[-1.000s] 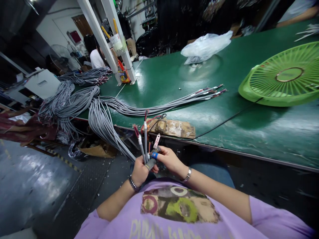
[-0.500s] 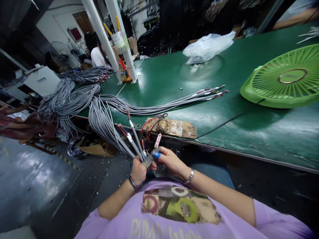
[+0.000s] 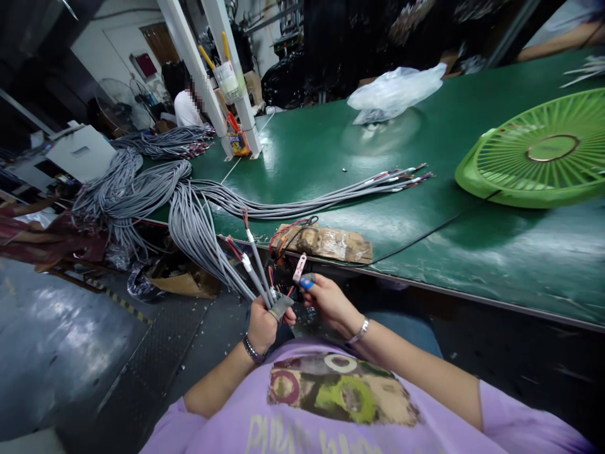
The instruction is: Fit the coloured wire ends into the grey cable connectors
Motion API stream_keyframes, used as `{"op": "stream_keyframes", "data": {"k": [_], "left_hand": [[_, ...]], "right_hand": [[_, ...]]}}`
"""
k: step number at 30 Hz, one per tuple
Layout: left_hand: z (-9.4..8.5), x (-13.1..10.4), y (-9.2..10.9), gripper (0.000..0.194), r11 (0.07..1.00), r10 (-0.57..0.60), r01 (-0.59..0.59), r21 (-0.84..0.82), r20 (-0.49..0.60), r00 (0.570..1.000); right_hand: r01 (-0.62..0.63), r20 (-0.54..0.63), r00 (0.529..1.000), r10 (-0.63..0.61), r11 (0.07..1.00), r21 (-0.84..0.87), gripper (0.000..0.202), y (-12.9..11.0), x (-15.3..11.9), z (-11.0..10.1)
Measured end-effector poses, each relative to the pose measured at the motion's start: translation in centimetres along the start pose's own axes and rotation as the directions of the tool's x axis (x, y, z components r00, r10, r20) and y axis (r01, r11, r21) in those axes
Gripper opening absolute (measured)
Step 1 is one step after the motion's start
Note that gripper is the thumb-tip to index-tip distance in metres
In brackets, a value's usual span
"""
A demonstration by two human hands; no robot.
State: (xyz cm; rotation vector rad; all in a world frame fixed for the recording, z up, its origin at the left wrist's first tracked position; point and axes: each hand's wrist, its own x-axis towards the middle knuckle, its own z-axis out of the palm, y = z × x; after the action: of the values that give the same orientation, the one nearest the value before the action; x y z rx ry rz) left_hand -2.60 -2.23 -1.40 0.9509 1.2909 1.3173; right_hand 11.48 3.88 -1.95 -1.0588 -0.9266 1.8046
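Observation:
Several grey cables [image 3: 201,246] run off the bench edge into my left hand [image 3: 263,326], which is closed around them near their stripped ends. Two ends with white collars and thin coloured wires [image 3: 235,247] stick up above that fist. A grey wrap covers the left thumb. Just to the right, my right hand [image 3: 334,308] is pinched, with a blue and grey wrap at its fingertips. Whatever lies in that pinch is too small to make out. A small pink strip [image 3: 299,268] stands right above it, in front of a wooden block [image 3: 343,244] with wires.
More grey cable bundles [image 3: 135,189] lie at the left of the green bench [image 3: 302,142]. A green fan [image 3: 534,151] stands at the right, its black cord crossing the bench. A clear plastic bag [image 3: 394,94] and white posts [image 3: 236,94] are farther back. Another person sits beyond.
My right hand has moved slightly up and to the right, apart from my left thumb. My left hand keeps its hold on the cables in the same place.

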Motion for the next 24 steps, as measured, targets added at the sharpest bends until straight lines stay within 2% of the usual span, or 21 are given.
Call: {"op": "stream_keyframes", "data": {"k": [2,5,7,11,14,16,18,24], "left_hand": [[0.0,0.0,-0.1,0.029,1.0,-0.002,0.002,-0.005,-0.021,1.0],[0.0,0.0,-0.2,0.031,1.0,-0.001,0.001,0.014,-0.031,1.0],[0.1,0.0,-0.1,0.033,0.999,0.002,-0.002,0.038,-0.019,1.0],[0.0,0.2,0.2,0.035,0.995,0.012,-0.016,0.1,0.042,0.999],[-0.4,0.3,0.4,0.034,0.991,-0.031,0.011,0.137,0.144,0.989],[-0.7,0.3,0.5,0.032,0.988,-0.062,0.033,0.149,0.195,0.979],[-0.8,0.2,0.3,0.032,0.988,-0.054,0.025,0.151,0.191,0.98],[-0.4,0.1,-0.5,0.035,0.997,0.029,-0.031,0.076,0.027,0.999]], "right_hand": [[-0.037,-0.043,0.998,0.042,0.994,0.102,0.039,0.0,0.1,-0.5],[-0.104,0.124,0.989,0.086,0.983,0.149,0.04,-0.2,-0.5,-0.7],[-0.114,0.219,0.972,0.091,0.989,0.095,0.041,-0.4,-1.1,-0.3],[-0.009,0.341,0.94,0.022,0.999,-0.041,0.037,-1.0,-1.5,0.9],[0.055,0.413,0.911,-0.009,0.994,-0.098,0.037,-1.7,-1.4,1.3],[0.104,0.418,0.908,-0.034,0.984,-0.145,0.038,-2.0,-1.4,1.3],[0.148,0.405,0.912,-0.064,0.972,-0.182,0.039,-2.2,-1.2,1.2],[0.113,0.306,0.951,-0.056,0.978,-0.174,0.04,-0.7,-0.6,1.1]]}}
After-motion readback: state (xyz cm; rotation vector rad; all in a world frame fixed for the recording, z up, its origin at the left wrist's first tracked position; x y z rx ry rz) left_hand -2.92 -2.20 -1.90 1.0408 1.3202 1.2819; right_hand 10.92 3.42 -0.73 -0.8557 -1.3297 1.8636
